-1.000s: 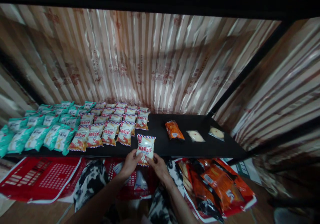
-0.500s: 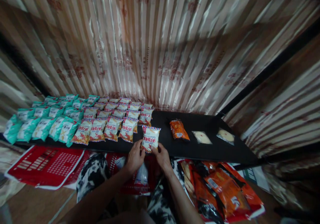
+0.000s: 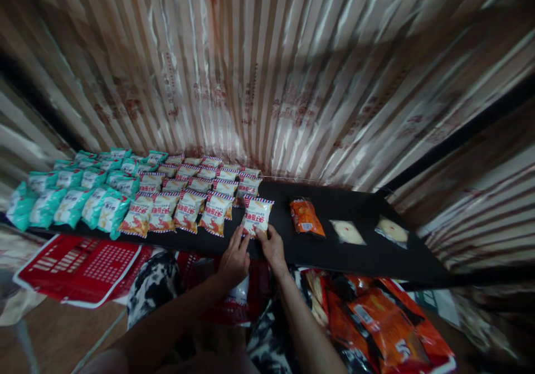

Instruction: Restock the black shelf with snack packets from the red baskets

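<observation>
A small white snack packet (image 3: 258, 213) with red lettering and a striped top edge is at the front of the black shelf (image 3: 276, 246). My right hand (image 3: 273, 249) pinches its lower right edge, the thumb lying on its front. My left hand (image 3: 234, 258) is closed at its lower left corner, fingertips touching it; part of that grip is hidden. Left of it, several matching snack packets (image 3: 189, 211) lean in rows. Teal packets (image 3: 72, 207) stand in rows at the far left.
An orange packet (image 3: 307, 218) and two clear-wrapped pale round items (image 3: 348, 232) lie on the shelf's right side. Below stand a red bag (image 3: 83, 262) at left and a bag of orange packets (image 3: 384, 324) at right. A striped sheet (image 3: 251, 84) hangs behind.
Both hands have moved forward with the packet, bringing it over the shelf's front, in line with the front row. My left fingers have slid lower on it. The view has shifted slightly.
</observation>
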Tool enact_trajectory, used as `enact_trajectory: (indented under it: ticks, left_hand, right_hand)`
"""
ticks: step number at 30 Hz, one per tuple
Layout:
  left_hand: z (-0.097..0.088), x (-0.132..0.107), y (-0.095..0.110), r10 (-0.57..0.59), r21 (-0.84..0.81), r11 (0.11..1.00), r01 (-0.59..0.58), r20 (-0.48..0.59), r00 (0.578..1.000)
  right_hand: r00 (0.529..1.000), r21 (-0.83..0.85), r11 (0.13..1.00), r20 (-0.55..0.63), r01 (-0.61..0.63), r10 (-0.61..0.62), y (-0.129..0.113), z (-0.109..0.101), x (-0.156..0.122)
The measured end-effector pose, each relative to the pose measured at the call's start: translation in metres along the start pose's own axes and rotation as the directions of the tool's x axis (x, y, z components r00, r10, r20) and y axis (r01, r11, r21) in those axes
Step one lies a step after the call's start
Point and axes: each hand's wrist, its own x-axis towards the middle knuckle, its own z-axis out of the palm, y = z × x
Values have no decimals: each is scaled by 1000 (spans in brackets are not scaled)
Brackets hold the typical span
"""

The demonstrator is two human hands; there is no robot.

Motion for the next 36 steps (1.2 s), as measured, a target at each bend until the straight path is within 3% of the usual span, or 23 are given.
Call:
enact_trajectory:
  ticks: [9, 16, 24, 30, 36]
  left_hand:
    - [7, 17, -14, 19, 60, 998, -20, 22, 1000]
    - [8, 27, -22, 64, 91, 994, -66, 33, 997]
    - [7, 35, -29, 63, 123, 990, -61, -11, 998]
    - [8, 36, -34, 78, 167, 983, -72, -29, 997]
    - [7, 36, -36, 58, 174, 983, -55, -14, 998]
  right_hand:
    - [1000, 2, 1000, -19, 5, -5, 8, 9, 26]
    - [1000, -12, 1000, -5, 13, -13, 0, 19, 37]
    - [998, 6, 1000, -52, 25, -24, -1, 28, 50]
    - [998, -85, 995, -29, 60, -62, -2, 33, 50]
    - [976, -268, 947, -71, 179, -205, 2, 35, 51]
